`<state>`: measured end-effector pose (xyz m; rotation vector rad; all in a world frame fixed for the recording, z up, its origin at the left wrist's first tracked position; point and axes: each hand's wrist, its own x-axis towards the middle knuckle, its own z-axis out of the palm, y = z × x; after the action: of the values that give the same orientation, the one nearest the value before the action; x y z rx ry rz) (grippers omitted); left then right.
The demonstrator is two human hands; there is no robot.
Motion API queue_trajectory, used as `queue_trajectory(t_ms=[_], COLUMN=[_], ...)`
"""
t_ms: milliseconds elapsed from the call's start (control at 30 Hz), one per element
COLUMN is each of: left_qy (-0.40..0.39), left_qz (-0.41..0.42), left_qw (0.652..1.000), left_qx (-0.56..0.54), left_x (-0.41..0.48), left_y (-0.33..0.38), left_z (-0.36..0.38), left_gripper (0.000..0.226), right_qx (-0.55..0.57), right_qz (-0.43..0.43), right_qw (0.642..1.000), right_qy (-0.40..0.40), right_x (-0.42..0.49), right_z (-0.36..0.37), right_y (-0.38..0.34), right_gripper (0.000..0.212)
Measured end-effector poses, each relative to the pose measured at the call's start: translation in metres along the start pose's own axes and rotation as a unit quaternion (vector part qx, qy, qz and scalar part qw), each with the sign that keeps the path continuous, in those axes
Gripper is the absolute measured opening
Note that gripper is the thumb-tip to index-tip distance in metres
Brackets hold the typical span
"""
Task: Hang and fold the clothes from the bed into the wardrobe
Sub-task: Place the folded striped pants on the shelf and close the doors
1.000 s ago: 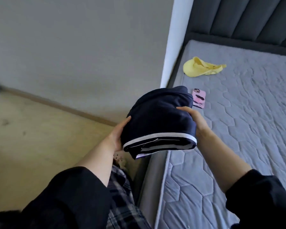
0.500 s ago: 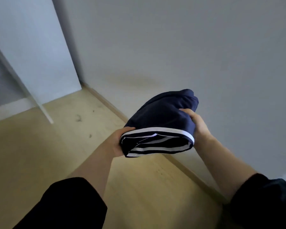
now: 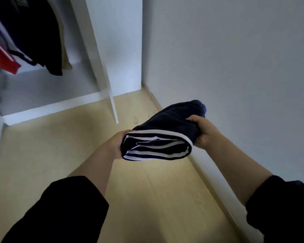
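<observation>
Currently, you hold the folded navy garment [image 3: 163, 135] in mid-air above the wooden floor [image 3: 147, 199], with its white-trimmed edges facing you. Your left hand [image 3: 115, 144] holds its 9 o'clock edge; those fingers are hidden behind the cloth. Your right hand [image 3: 204, 132] grips the 3 o'clock edge, fingers [image 3: 196, 120] curled onto the fabric. The open wardrobe [image 3: 116, 41] stands at 11 o'clock from the garment, well apart. A dark shirt [image 3: 39, 32] and a red garment [image 3: 3, 58] hang inside. A grey wall [image 3: 235, 67] lies at 2 o'clock.
</observation>
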<state>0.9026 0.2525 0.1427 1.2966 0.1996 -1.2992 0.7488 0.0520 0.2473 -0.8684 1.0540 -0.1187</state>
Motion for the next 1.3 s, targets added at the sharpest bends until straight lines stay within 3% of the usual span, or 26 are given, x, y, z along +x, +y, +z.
queue_trajectory(t_ms=[200, 300, 433, 567, 733, 900, 1033, 1200, 1300], left_qy=[-0.019, -0.004, 0.103, 0.172, 0.226, 0.258, 0.247, 0.182, 0.156], left_qz=[0.079, 0.093, 0.164, 0.221, 0.276, 0.352, 0.401, 0.496, 0.523], left_qw=[0.977, 0.982, 0.968, 0.941, 0.918, 0.886, 0.871, 0.845, 0.835], left_qx=[-0.195, -0.166, -0.158, -0.188, -0.173, -0.159, -0.137, -0.082, -0.066], left_x=[-0.157, -0.221, -0.290, -0.332, -0.358, -0.375, -0.391, -0.393, -0.381], left_y=[0.114, 0.171, 0.239, 0.299, 0.399, 0.533, 0.631, 0.721, 0.766], left_z=[-0.068, -0.105, -0.147, -0.180, -0.210, -0.243, -0.263, -0.295, -0.320], left_gripper=[0.038, 0.047, 0.020, 0.015, 0.016, 0.015, 0.019, 0.036, 0.048], right_qx=[0.018, 0.011, 0.004, 0.005, -0.014, -0.024, 0.003, 0.001, 0.008], right_qz=[0.040, 0.056, 0.037, 0.022, -0.011, -0.058, -0.113, -0.176, -0.193], right_qw=[0.998, 0.994, 0.989, 0.979, 0.964, 0.951, 0.929, 0.898, 0.889], right_qy=[-0.050, -0.089, -0.140, -0.201, -0.264, -0.304, -0.353, -0.404, -0.414], right_x=[-0.092, -0.125, -0.156, -0.171, -0.155, -0.127, -0.117, -0.096, -0.074], right_z=[0.162, 0.239, 0.334, 0.415, 0.508, 0.614, 0.693, 0.771, 0.812], right_y=[-0.070, -0.094, -0.122, -0.155, -0.205, -0.283, -0.344, -0.399, -0.424], right_gripper=[0.012, 0.026, 0.037, 0.024, 0.030, 0.004, 0.006, 0.029, 0.021])
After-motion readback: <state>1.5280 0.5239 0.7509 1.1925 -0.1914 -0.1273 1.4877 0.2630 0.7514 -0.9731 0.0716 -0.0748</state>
